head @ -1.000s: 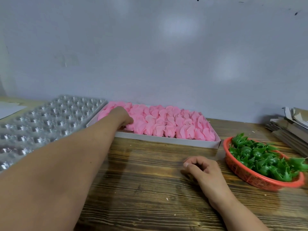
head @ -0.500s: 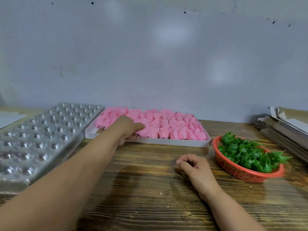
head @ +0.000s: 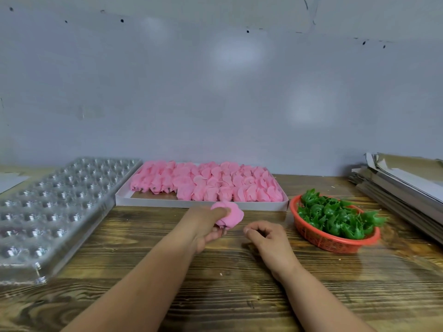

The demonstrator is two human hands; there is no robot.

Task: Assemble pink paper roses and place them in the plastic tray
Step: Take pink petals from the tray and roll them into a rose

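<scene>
A pale grey wall stands behind a dark, striped wooden tabletop (head: pixel 167 295). Over its middle the left hand (head: pixel 206 226) grips one pink paper rose (head: pixel 229 215), fingers and thumb curled round its lower end, where a short dark stub pokes out below the petals. The rose is held just above the wood, in front of the near edge of a white box (head: pixel 201 203). That box lies beyond both hands and is packed with more pink roses (head: pixel 215 185), with a bare strip of its floor showing at the near left corner. The right hand (head: pixel 268 238) rests on the wood just beside the left one, apart from it, its fingers curled in and holding nothing visible. Left of the left hand lies the clear plastic tray (head: pixel 55 207) with rows of round cups. Right of the right hand sits a red basket (head: pixel 330 240) heaped with green leaf pieces (head: pixel 335 216), and beyond it a stack of flat cardboard (head: pixel 402 183).
</scene>
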